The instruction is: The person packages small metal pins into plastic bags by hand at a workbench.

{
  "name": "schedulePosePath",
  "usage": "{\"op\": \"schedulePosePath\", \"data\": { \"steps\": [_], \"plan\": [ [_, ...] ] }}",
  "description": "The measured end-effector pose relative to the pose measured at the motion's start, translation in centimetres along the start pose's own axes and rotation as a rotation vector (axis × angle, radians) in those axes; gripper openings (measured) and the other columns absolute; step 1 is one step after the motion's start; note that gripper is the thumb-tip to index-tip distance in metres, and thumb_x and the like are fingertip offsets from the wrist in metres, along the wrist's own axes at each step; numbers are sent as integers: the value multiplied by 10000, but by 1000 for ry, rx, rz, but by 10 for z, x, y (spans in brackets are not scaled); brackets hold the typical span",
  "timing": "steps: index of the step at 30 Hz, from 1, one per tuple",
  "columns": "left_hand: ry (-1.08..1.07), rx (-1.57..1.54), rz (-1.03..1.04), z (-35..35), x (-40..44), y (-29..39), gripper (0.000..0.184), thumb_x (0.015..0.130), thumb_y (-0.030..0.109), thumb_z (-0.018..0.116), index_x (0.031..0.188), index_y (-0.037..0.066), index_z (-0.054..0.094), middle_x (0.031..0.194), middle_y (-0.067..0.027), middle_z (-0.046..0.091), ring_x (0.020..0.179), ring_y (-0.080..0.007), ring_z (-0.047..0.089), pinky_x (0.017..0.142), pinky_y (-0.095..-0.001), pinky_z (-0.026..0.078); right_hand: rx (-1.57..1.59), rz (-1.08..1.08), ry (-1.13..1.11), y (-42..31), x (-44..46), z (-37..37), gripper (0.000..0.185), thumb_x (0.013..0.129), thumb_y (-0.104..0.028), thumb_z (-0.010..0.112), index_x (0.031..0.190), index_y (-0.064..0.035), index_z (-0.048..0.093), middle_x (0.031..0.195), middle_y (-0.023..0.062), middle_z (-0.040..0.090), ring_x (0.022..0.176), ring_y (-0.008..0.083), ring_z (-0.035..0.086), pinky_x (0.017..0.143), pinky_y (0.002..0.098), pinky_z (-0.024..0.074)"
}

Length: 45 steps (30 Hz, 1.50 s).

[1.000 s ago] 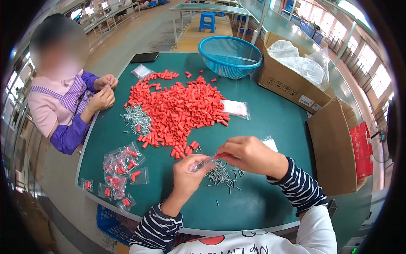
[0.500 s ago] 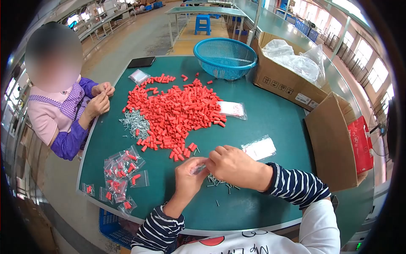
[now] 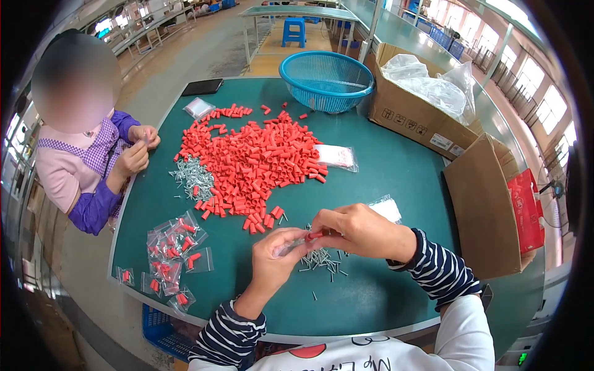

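My left hand (image 3: 270,260) is closed on a small clear plastic bag (image 3: 284,248). At the bag's edge, my right hand (image 3: 365,234) pinches a short red plastic sleeve (image 3: 314,235); whether its end is inside the bag I cannot tell. Loose screws (image 3: 323,261) lie on the table just below my right hand. Beyond both hands spreads a big heap of red sleeves (image 3: 260,157), with another pile of screws (image 3: 193,176) at its left side. Several filled clear bags (image 3: 167,269), each with red pieces, lie to the left of my left hand.
Packs of flat bags (image 3: 337,156) lie right of the heap. A blue basket (image 3: 328,83), a cardboard box (image 3: 411,123) with clear plastic and a second box (image 3: 479,210) stand along the right side. A co-worker's hands (image 3: 137,151) hold something small at the left edge.
A red sleeve now shows between my right fingers at the bag. My right hand has shifted slightly up and right, uncovering more screws. The co-worker's hands have moved slightly.
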<state>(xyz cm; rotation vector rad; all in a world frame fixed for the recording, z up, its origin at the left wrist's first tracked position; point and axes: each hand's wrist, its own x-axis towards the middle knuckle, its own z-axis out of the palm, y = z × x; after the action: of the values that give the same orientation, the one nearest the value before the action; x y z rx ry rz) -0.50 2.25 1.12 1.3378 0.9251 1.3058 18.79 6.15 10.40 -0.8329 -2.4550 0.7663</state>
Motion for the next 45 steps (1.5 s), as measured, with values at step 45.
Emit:
{"op": "schedulePosePath", "data": {
  "steps": [45],
  "plan": [
    [25,-13,77,-4,1,2,81,864,40,677,928,-1,651,951,-56,616,785,-83,562,652,-211,462,329,171,418,12,-21,41,95,856,-120,672,846,-28,653,803,82,642,737,212,612,662,327,472]
  ]
}}
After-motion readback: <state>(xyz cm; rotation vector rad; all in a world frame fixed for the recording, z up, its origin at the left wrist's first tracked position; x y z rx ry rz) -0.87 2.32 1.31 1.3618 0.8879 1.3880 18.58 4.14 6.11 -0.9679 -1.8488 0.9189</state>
